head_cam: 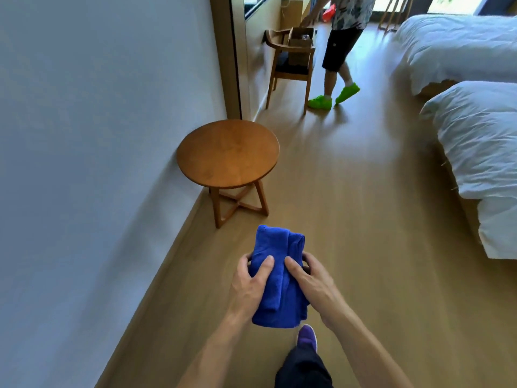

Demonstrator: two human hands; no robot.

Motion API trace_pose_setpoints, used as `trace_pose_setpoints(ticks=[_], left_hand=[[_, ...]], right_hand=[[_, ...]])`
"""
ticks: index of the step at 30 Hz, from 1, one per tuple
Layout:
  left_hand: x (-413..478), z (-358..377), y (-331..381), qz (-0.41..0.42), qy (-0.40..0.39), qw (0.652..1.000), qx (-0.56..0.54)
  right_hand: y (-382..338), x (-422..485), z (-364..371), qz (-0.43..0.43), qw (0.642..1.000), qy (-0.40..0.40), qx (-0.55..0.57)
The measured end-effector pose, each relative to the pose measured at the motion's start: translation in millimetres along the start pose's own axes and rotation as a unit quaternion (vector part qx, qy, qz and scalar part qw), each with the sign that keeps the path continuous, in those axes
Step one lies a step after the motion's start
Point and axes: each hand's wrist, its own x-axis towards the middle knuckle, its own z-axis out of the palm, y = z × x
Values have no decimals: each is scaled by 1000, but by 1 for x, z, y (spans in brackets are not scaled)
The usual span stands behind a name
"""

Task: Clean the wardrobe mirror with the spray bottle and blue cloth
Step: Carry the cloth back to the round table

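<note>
Blue cloth (277,278) folded, held at 6 o'clock by both hands.
Left hand (249,284) and right hand (310,281) each close their grip around it; no spray bottle or mirror visible, so cleaning looks unstarted.

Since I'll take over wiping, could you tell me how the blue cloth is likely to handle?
The blue cloth is probably soft and floppy: it lies folded, sagging below the left hand and right hand. It looks plush, so likely grippy and light.
</note>
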Motion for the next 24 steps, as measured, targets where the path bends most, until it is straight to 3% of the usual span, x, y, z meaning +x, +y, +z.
trace_pose_setpoints(ticks=[12, 24], left_hand=[[115, 90, 80, -26, 61, 997, -34], [276, 110, 126, -49, 55, 995, -60]], right_hand=[[-80, 160, -82, -2, 994, -84, -76], [-131, 313, -79, 9, 992, -70, -102]])
